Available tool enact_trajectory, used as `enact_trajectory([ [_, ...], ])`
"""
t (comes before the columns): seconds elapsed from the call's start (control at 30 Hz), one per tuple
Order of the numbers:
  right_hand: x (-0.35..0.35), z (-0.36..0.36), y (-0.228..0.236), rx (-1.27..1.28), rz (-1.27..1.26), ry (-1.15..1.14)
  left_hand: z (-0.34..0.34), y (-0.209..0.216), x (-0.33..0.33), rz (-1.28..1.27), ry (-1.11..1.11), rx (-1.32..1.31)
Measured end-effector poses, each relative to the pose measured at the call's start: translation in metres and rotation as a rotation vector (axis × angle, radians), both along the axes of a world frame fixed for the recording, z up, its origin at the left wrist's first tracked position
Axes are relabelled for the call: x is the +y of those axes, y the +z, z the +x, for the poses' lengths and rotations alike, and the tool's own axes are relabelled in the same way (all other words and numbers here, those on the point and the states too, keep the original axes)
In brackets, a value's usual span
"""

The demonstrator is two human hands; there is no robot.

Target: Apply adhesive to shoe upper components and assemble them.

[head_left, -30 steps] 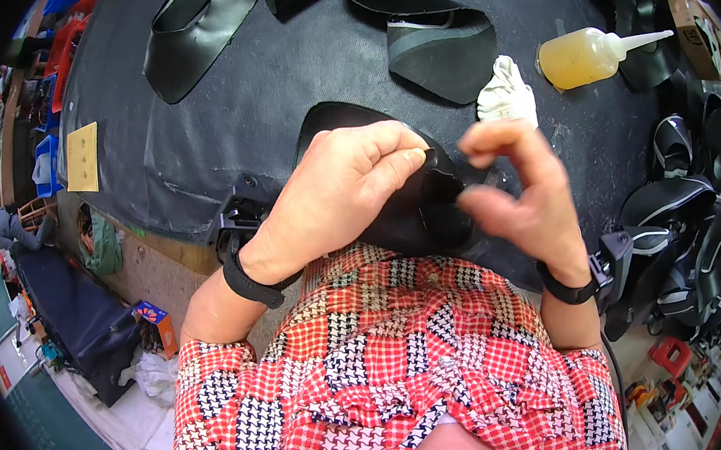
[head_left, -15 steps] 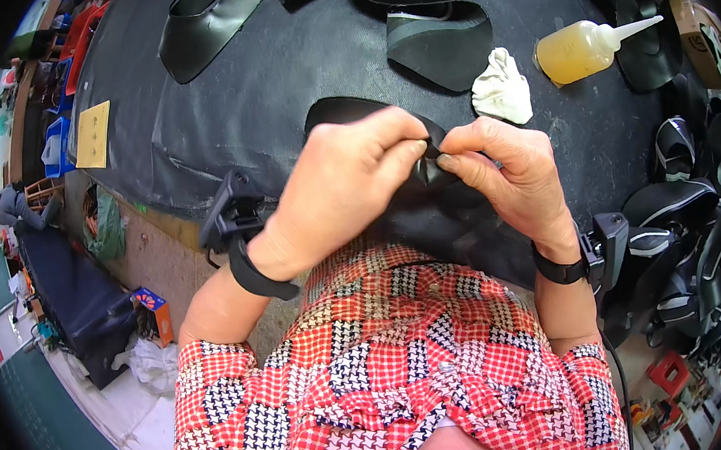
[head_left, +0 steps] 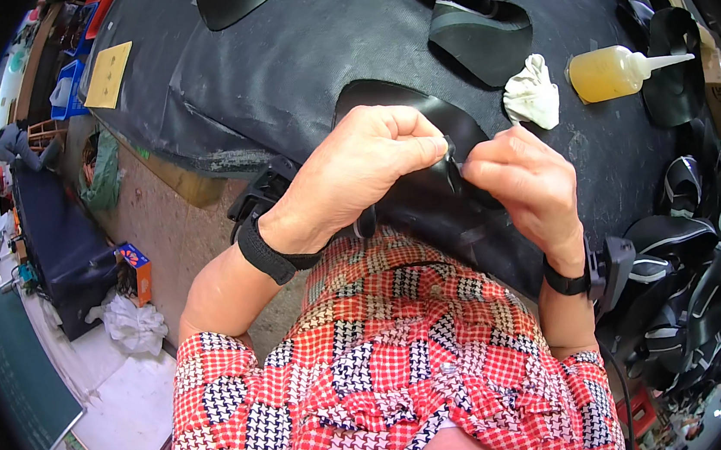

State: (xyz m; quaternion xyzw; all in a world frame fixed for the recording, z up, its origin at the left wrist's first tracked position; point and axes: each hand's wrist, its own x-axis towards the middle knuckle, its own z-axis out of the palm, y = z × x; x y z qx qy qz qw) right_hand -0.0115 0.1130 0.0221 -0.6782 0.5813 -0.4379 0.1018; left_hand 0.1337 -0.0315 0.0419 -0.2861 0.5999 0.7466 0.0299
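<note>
A black leather-like sheet piece [head_left: 455, 120] lies curved at the near edge of the table, with part of it raised between my hands. My left hand [head_left: 362, 155] pinches a small folded flap of it between thumb and forefinger. Close beside that flap, my right hand [head_left: 530, 187] is closed, its fingers curled and pressed together. Whatever its fingertips hold is too small or hidden to make out. A crumpled white cloth [head_left: 532, 96] lies beyond my right hand, and a squeeze bottle [head_left: 602, 74] of yellow liquid rests on its side next to it.
More black cut pieces [head_left: 481, 35] lie on the black-covered table [head_left: 295, 84]. A yellow card [head_left: 109, 76] sits at the table's left edge. Black shoe uppers [head_left: 678, 281] are heaped at the right. On the left stand a dark bench [head_left: 62, 236] and an orange box [head_left: 137, 272].
My right hand has drawn slightly away from my left and turned, its fingers curling in. The flap between them now stands more upright. The whole view has shifted a little.
</note>
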Motion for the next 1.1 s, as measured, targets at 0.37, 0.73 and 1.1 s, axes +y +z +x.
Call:
enact_trajectory([
  [0.37,-0.003,0.008,0.002,-0.532,0.34,-0.208,-0.002,0.007,0.004,-0.915,-0.27,0.278],
  [0.73,-0.005,0.007,-0.006,0.033,-0.155,-0.059,0.072,0.022,0.037,0.631,-0.061,-0.106],
  [1.1,0.006,0.014,-0.002,0.363,-0.339,-0.123,0.007,0.011,0.035,0.558,0.175,-0.145],
])
